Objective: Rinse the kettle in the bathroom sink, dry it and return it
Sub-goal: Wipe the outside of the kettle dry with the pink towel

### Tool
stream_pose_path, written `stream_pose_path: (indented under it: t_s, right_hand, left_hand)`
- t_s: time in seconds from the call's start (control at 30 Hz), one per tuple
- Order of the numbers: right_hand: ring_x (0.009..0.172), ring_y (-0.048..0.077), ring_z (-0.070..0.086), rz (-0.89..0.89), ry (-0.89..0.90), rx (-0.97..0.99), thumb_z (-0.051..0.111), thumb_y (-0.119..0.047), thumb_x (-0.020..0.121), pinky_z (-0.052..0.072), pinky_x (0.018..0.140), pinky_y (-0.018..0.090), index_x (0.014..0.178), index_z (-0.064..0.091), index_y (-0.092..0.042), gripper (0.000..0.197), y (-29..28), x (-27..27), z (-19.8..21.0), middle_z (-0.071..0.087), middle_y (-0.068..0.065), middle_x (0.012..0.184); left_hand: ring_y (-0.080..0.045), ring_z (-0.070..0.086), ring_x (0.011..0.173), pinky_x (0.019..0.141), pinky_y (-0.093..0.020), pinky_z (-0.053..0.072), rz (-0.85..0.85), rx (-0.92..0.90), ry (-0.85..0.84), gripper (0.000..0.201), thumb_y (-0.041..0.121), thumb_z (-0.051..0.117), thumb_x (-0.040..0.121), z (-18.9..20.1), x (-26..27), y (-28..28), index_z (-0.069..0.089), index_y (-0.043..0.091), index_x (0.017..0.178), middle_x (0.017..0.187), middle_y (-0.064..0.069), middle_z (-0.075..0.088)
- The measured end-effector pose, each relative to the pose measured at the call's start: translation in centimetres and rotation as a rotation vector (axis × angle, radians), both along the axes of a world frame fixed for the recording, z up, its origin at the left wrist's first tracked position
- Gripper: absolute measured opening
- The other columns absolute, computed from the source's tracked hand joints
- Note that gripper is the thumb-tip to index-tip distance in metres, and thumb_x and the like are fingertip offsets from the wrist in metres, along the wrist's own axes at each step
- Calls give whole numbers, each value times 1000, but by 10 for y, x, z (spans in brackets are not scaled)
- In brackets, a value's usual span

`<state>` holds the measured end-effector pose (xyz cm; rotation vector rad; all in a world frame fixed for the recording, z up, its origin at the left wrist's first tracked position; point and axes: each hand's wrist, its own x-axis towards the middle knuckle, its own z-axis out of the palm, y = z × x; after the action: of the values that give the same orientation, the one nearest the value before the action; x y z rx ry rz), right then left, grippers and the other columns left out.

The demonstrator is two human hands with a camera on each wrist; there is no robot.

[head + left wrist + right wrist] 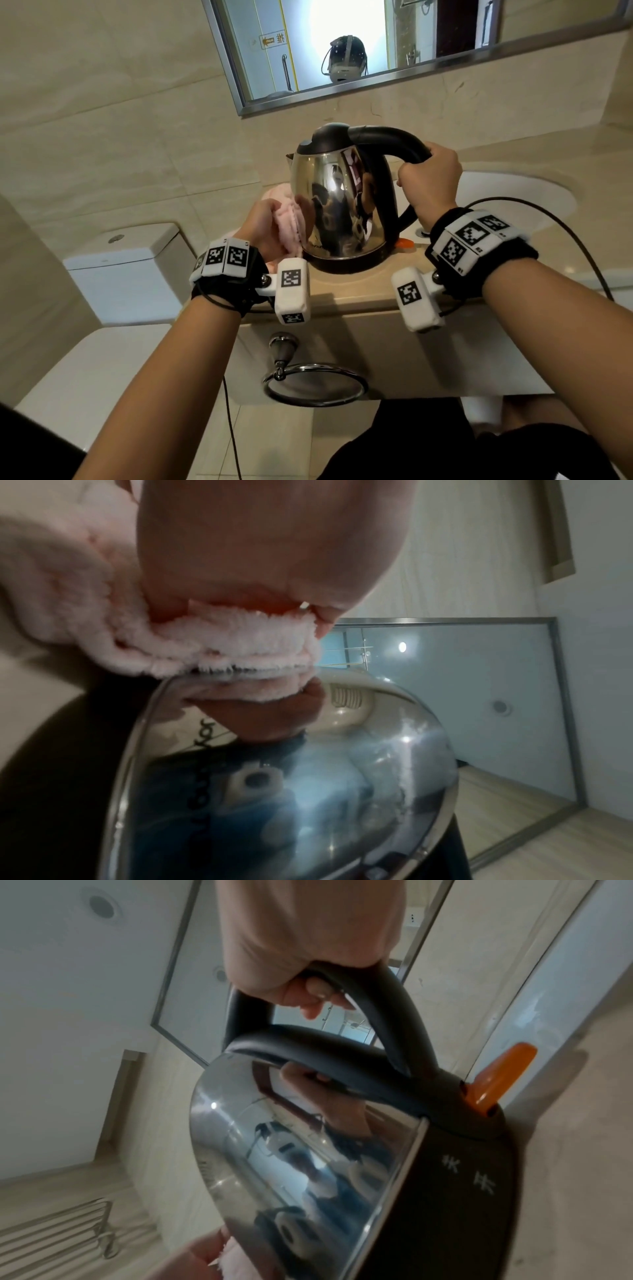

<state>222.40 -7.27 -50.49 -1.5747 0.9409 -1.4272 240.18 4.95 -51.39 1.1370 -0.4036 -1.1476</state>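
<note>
With the right hand (430,181) clenched around the handle (390,137), steady the kettle (339,205) on the desk (359,287) while the left hand (263,226), fingers bunching the pink cloth (291,222), wipes firmly down the steel (streaks show easily).

Your right hand (430,181) is wrapped round the black handle of the steel kettle (339,202), which stands upright on the beige counter (359,291), its lid closed; your left hand (265,228) presses a bunched pink cloth (291,222) against the kettle's lower left side; the white sink (513,198) lies to the right behind your right wrist; a toilet (120,270) sits left of the counter; a chrome towel ring (315,383) hangs below the counter's front edge.
</note>
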Motion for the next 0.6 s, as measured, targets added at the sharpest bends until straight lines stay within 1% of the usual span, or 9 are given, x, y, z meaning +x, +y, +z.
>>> stream_pose_path:
  t_s: [0.07, 0.1, 0.17, 0.23, 0.3, 0.33, 0.4, 0.5, 0.6]
  right_hand:
    - [80, 26, 64, -15, -20, -3, 50, 4, 76, 51, 68, 28, 81, 59, -11, 18, 2, 0, -1, 60, 6, 77]
    - [80, 26, 64, -22, -30, 1, 50, 4, 76, 51, 67, 28, 81, 59, -11, 18, 2, 0, -2, 60, 5, 76]
    - [78, 24, 62, -40, -50, 17, 50, 4, 76, 47, 61, 24, 80, 59, -12, 19, 3, -1, -3, 59, 4, 74]
    - [74, 22, 59, -58, -71, 33, 49, 4, 76, 41, 56, 21, 79, 59, -14, 20, 3, -3, -3, 56, -1, 67]
    - [68, 18, 55, -65, -88, 36, 50, 4, 75, 40, 56, 21, 78, 59, -14, 20, 4, -4, -2, 52, -5, 63]
    - [65, 15, 53, -65, -91, 32, 51, 4, 75, 40, 55, 20, 77, 59, -13, 20, 4, -5, -1, 52, -6, 62]
    - [61, 11, 50, -64, -107, 28, 52, 5, 76, 40, 53, 18, 77, 59, -14, 20, 4, -5, 3, 51, -7, 62]
    - [65, 15, 53, -82, -150, 27, 52, 4, 75, 41, 57, 21, 77, 59, -15, 20, 4, -5, 11, 51, -7, 61]
    - [70, 17, 56, -86, -159, 6, 53, 2, 75, 44, 61, 22, 78, 60, -17, 20, 6, -2, 19, 53, -8, 63]
  left_hand:
    - [-11, 50, 76, 68, -22, 46, -44, -25, 50, 29, 16, 37, 65, 2, 0, 4, 54, 12, 88, 84, 1, 50]
    - [-11, 50, 77, 66, -21, 47, -59, -35, 49, 29, 17, 37, 65, 3, -2, 6, 54, 11, 88, 84, 0, 51]
    - [-16, 52, 78, 66, -24, 49, -38, 16, -38, 29, 22, 35, 76, 3, -4, 7, 56, 8, 91, 84, -5, 55]
    - [-22, 54, 83, 73, -31, 46, 9, 77, -135, 41, 32, 28, 91, 0, -1, 4, 57, 4, 98, 90, -12, 59]
    - [-28, 56, 96, 84, -36, 45, 37, 122, -158, 52, 40, 25, 95, -4, 2, 1, 55, 2, 111, 103, -19, 60]
    - [-30, 56, 97, 86, -37, 45, 37, 123, -161, 51, 42, 26, 94, -6, 1, -1, 55, 4, 113, 105, -23, 58]
    - [-28, 53, 83, 75, -33, 43, 35, 103, -148, 43, 41, 26, 93, -7, 0, -5, 56, 11, 102, 95, -22, 52]
    - [-20, 45, 74, 68, -31, 37, 62, 93, -91, 34, 40, 31, 88, -10, -5, -7, 52, 13, 85, 90, -7, 49]
    - [-15, 33, 44, 46, -25, 29, 88, 2, -15, 32, 45, 33, 86, -18, -13, -9, 39, 21, 67, 60, 1, 35]
